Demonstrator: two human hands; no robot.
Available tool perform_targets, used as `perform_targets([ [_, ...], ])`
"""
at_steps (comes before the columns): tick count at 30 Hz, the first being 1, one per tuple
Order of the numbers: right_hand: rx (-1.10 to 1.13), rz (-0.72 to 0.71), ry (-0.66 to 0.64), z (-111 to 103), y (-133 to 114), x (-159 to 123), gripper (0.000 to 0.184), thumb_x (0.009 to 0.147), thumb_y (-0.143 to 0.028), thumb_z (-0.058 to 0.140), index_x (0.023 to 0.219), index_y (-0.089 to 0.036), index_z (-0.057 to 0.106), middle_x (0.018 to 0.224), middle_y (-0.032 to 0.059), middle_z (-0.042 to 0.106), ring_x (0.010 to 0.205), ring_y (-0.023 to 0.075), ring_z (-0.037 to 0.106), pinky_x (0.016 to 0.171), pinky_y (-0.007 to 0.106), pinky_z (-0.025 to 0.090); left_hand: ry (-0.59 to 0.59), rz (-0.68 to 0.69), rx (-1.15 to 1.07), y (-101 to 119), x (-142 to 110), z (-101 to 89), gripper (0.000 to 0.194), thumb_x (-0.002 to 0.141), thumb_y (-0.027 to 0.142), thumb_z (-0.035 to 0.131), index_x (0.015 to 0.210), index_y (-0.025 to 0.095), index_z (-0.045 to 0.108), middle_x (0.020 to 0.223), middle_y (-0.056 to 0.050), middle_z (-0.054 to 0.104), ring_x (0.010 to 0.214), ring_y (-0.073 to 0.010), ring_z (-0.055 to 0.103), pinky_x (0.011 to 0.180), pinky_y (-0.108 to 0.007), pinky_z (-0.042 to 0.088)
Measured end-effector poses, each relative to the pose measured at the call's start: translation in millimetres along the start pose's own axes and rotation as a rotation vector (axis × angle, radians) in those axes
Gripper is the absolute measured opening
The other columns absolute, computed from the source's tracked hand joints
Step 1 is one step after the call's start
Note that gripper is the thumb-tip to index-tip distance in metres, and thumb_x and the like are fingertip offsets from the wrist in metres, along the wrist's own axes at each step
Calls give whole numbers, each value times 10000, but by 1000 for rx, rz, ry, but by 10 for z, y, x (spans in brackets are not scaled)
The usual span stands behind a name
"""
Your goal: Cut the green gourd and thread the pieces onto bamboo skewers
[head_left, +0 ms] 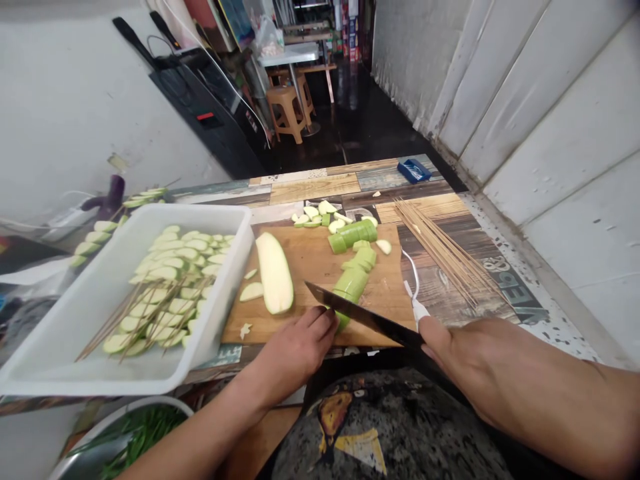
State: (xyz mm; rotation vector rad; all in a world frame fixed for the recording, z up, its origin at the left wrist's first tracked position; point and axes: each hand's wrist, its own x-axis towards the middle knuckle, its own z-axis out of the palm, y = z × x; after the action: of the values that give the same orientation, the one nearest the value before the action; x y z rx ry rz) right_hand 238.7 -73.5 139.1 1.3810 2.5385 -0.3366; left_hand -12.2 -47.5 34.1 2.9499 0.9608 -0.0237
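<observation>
Right grip (455, 347) tight round the knife (370, 317), left grip (303, 343) bunched against sliced squash (352, 283).

Right hand (465, 350) grips long dark-bladed knife (370, 318) | left hand (303, 341) holds sliced pale-green cylindrical vegetable (351, 283) on brown wooden board (313, 243) | white plastic tub (213, 333) contains skewered green-edged slices (179, 305)

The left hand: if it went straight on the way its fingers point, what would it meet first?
Probably the knife blade, or the sliced green vegetable that it crosses; depth by the fingertips is unclear.
</observation>
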Motion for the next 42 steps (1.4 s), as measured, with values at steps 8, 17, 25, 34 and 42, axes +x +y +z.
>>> perform_targets([
  [8, -49, 18, -198, 290, 42, 144, 121, 742, -130, 510, 860, -152, 522, 494, 10, 590, 417, 171, 552, 382, 248, 205, 29, 29, 2, -28, -12, 32, 335, 893, 140, 283, 1140, 105, 508, 1173, -133, 542, 1052, -217, 492, 822, -333, 460],
  [17, -98, -72, 22, 270, 27, -7, 122, 729, -86, 439, 789, -170, 504, 469, 2, 549, 362, 149, 481, 383, 259, 203, 205, 66, 84, -15, -69, 98, 307, 896, 143, 285, 1052, 89, 544, 998, -121, 618, 896, -198, 550, 718, -327, 505],
  [25, -3, -153, 18, 133, -25, -49, 127, 747, -75, 417, 798, -157, 499, 508, -3, 547, 384, 107, 484, 380, 224, 240, 156, 48, 71, -12, -89, 89, 372, 909, 160, 213, 1034, 116, 561, 1021, -104, 615, 931, -198, 549, 725, -327, 510],
  [34, -217, -31, -33, 497, -68, 49, 220, 634, -65, 518, 832, -158, 527, 468, -17, 552, 401, 174, 549, 388, 273, 141, 273, 103, 69, -23, -101, 163, 280, 887, 141, 307, 962, 85, 571, 979, -127, 612, 894, -202, 545, 720, -317, 506],
  [42, -209, -168, -7, 268, -101, -108, 278, 657, -20, 441, 894, -130, 537, 510, 10, 571, 395, 146, 519, 391, 275, 181, 420, 95, 137, 36, -121, 194, 265, 880, 124, 327, 940, 86, 583, 894, -104, 634, 878, -196, 562, 725, -320, 523],
])
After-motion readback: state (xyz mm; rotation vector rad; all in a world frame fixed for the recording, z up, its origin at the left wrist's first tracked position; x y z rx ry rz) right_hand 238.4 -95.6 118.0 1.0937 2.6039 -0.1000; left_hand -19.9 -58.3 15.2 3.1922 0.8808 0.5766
